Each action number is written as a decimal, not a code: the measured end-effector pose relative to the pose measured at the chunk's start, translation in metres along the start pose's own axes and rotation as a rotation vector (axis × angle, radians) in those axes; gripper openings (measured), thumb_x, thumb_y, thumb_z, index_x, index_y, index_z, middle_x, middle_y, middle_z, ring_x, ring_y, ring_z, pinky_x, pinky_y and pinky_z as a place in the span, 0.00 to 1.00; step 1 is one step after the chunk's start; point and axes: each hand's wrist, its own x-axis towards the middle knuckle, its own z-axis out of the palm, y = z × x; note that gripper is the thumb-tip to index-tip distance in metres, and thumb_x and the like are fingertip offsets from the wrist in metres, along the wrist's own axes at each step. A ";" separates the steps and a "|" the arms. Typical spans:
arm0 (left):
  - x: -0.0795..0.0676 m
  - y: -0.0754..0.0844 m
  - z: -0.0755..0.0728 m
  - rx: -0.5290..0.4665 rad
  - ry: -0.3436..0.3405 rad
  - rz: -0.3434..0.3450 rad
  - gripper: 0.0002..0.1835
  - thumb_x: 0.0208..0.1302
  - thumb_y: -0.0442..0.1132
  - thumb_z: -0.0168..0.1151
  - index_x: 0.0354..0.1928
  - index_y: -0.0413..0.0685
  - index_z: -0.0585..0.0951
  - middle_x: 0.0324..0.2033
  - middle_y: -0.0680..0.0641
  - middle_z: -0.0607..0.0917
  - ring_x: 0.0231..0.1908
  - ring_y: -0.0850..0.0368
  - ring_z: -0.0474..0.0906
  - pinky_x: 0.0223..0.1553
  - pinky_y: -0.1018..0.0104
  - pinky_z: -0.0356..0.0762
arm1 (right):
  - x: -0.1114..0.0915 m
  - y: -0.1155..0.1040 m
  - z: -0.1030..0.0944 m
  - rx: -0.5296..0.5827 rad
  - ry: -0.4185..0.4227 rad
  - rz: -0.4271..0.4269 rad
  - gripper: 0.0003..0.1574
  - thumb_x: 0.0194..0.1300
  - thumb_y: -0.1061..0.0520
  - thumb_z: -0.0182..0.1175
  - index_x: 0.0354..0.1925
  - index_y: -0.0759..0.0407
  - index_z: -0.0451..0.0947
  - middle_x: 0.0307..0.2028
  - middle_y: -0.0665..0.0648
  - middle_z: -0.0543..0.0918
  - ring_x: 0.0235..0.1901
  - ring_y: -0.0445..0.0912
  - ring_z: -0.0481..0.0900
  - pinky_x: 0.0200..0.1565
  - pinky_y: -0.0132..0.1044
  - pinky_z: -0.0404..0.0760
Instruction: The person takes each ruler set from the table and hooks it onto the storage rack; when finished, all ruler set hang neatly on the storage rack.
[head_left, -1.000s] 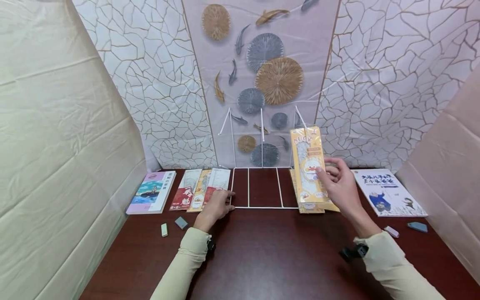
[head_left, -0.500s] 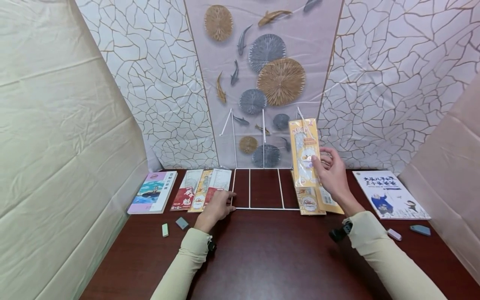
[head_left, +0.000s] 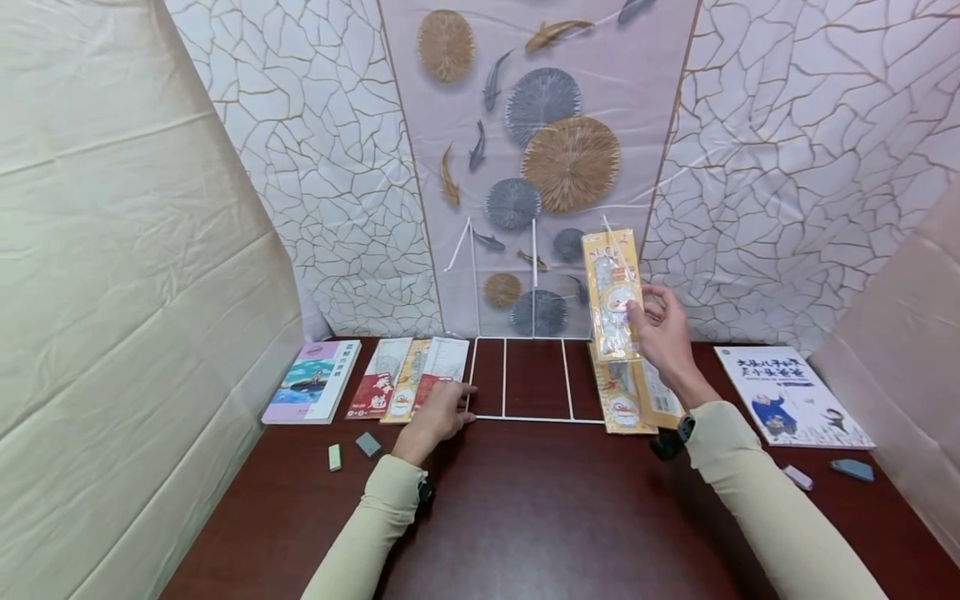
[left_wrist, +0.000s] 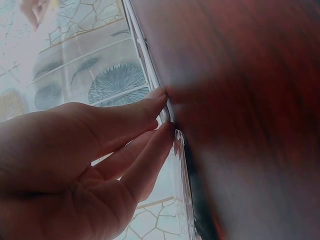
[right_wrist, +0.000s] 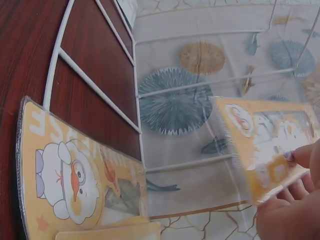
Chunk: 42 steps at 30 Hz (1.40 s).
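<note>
Duck pack [head_left: 612, 304] is up off the table [head_left: 555, 517] by the right end of the rack [head_left: 540, 419], right hand [head_left: 666, 333] pinching its edge. Left hand [head_left: 438, 415] pinches the rack's left end. White book [head_left: 791, 396] lies right of the rack.

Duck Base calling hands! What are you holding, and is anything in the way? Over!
Right hand pinching yellow duck packet, off the table. Left hand touching white wire rack. Possible snag: right strut crosses before packet, head view. Over.
</note>
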 end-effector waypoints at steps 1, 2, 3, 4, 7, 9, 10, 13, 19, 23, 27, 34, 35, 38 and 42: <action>0.000 0.000 0.000 -0.004 -0.002 -0.002 0.25 0.58 0.33 0.73 0.58 0.36 0.81 0.48 0.37 0.87 0.47 0.46 0.85 0.53 0.54 0.82 | 0.002 0.006 -0.001 -0.017 -0.005 0.008 0.30 0.75 0.52 0.55 0.69 0.61 0.63 0.54 0.72 0.82 0.49 0.50 0.85 0.39 0.32 0.83; 0.001 0.000 0.001 -0.003 -0.001 0.001 0.25 0.58 0.33 0.73 0.58 0.36 0.81 0.48 0.37 0.87 0.47 0.46 0.85 0.53 0.55 0.82 | 0.004 0.013 -0.002 -0.039 -0.012 0.017 0.31 0.76 0.49 0.54 0.69 0.61 0.63 0.55 0.72 0.82 0.50 0.50 0.85 0.41 0.32 0.83; 0.001 0.000 0.001 -0.007 -0.003 0.000 0.25 0.58 0.33 0.73 0.58 0.36 0.81 0.48 0.37 0.87 0.47 0.46 0.85 0.53 0.55 0.82 | 0.005 0.019 -0.002 -0.062 -0.019 0.026 0.32 0.76 0.46 0.53 0.70 0.60 0.63 0.56 0.71 0.82 0.51 0.49 0.84 0.42 0.32 0.83; 0.002 0.000 0.001 -0.008 -0.003 0.003 0.25 0.58 0.33 0.73 0.58 0.36 0.81 0.48 0.37 0.87 0.47 0.46 0.85 0.53 0.55 0.83 | 0.006 0.025 -0.003 -0.083 -0.026 0.037 0.33 0.76 0.44 0.53 0.70 0.60 0.64 0.58 0.70 0.81 0.52 0.49 0.84 0.44 0.33 0.83; 0.002 0.000 0.001 -0.009 -0.006 0.004 0.25 0.58 0.34 0.73 0.58 0.36 0.81 0.49 0.37 0.87 0.47 0.46 0.85 0.53 0.55 0.83 | 0.010 0.044 -0.003 -0.124 -0.027 0.060 0.37 0.74 0.36 0.50 0.69 0.59 0.66 0.60 0.68 0.80 0.52 0.47 0.82 0.45 0.34 0.84; 0.001 0.000 0.001 -0.002 -0.008 -0.002 0.25 0.59 0.34 0.73 0.59 0.37 0.81 0.50 0.37 0.87 0.48 0.46 0.84 0.54 0.54 0.82 | 0.009 0.049 -0.002 -0.129 -0.032 0.080 0.39 0.74 0.34 0.49 0.68 0.59 0.68 0.62 0.67 0.79 0.53 0.51 0.82 0.46 0.39 0.84; 0.001 0.000 0.000 0.003 -0.009 -0.007 0.25 0.59 0.34 0.73 0.59 0.37 0.81 0.50 0.38 0.87 0.49 0.45 0.84 0.55 0.54 0.82 | 0.008 0.052 -0.002 -0.134 -0.036 0.089 0.40 0.74 0.33 0.48 0.67 0.59 0.68 0.62 0.67 0.79 0.55 0.54 0.81 0.48 0.41 0.83; 0.000 0.000 0.001 0.019 -0.005 -0.022 0.25 0.59 0.35 0.73 0.59 0.39 0.81 0.50 0.39 0.87 0.50 0.45 0.83 0.56 0.54 0.81 | 0.003 0.060 -0.002 -0.159 -0.037 0.102 0.41 0.74 0.31 0.46 0.70 0.57 0.67 0.65 0.66 0.77 0.62 0.58 0.76 0.56 0.49 0.79; 0.000 0.000 0.006 -0.007 -0.009 -0.017 0.25 0.58 0.34 0.74 0.58 0.39 0.82 0.49 0.39 0.87 0.46 0.48 0.85 0.51 0.57 0.83 | -0.019 0.072 -0.016 -0.263 0.029 0.090 0.34 0.75 0.37 0.49 0.67 0.56 0.70 0.64 0.63 0.77 0.66 0.58 0.72 0.64 0.57 0.73; 0.001 0.000 0.006 0.005 -0.012 -0.008 0.25 0.58 0.35 0.73 0.58 0.39 0.82 0.49 0.39 0.87 0.46 0.49 0.85 0.50 0.57 0.84 | -0.035 0.079 -0.032 -0.356 0.005 0.132 0.31 0.75 0.41 0.52 0.67 0.58 0.70 0.63 0.65 0.76 0.64 0.61 0.72 0.61 0.58 0.75; 0.000 0.001 0.003 0.009 -0.004 -0.024 0.25 0.58 0.35 0.74 0.58 0.39 0.82 0.49 0.39 0.87 0.47 0.48 0.84 0.51 0.56 0.83 | -0.046 0.085 -0.046 -0.463 -0.056 0.182 0.34 0.74 0.43 0.54 0.68 0.63 0.68 0.63 0.70 0.73 0.61 0.64 0.70 0.56 0.59 0.75; -0.001 0.002 0.002 0.003 -0.014 -0.033 0.25 0.59 0.34 0.73 0.59 0.39 0.81 0.49 0.38 0.87 0.47 0.48 0.85 0.51 0.56 0.84 | -0.058 0.098 -0.061 -0.690 -0.183 0.164 0.50 0.66 0.40 0.64 0.67 0.77 0.63 0.61 0.81 0.68 0.59 0.74 0.65 0.57 0.68 0.69; -0.001 0.001 0.002 0.003 -0.018 -0.036 0.25 0.59 0.35 0.73 0.59 0.40 0.81 0.49 0.38 0.87 0.47 0.48 0.85 0.50 0.57 0.84 | -0.059 0.098 -0.061 -0.705 -0.196 0.172 0.53 0.64 0.38 0.65 0.67 0.78 0.63 0.60 0.82 0.67 0.58 0.75 0.63 0.56 0.68 0.68; -0.001 0.001 0.002 0.010 -0.022 -0.036 0.25 0.59 0.35 0.73 0.59 0.39 0.81 0.48 0.39 0.88 0.46 0.49 0.86 0.49 0.57 0.85 | -0.060 0.099 -0.060 -0.723 -0.210 0.211 0.59 0.59 0.35 0.69 0.67 0.79 0.61 0.60 0.82 0.66 0.56 0.73 0.63 0.56 0.67 0.68; -0.002 0.002 0.001 -0.003 -0.003 -0.026 0.25 0.58 0.34 0.73 0.58 0.38 0.82 0.47 0.38 0.87 0.46 0.48 0.85 0.50 0.56 0.84 | -0.059 0.096 -0.062 -0.760 -0.233 0.279 0.66 0.55 0.34 0.72 0.67 0.82 0.57 0.60 0.83 0.64 0.54 0.72 0.65 0.56 0.65 0.71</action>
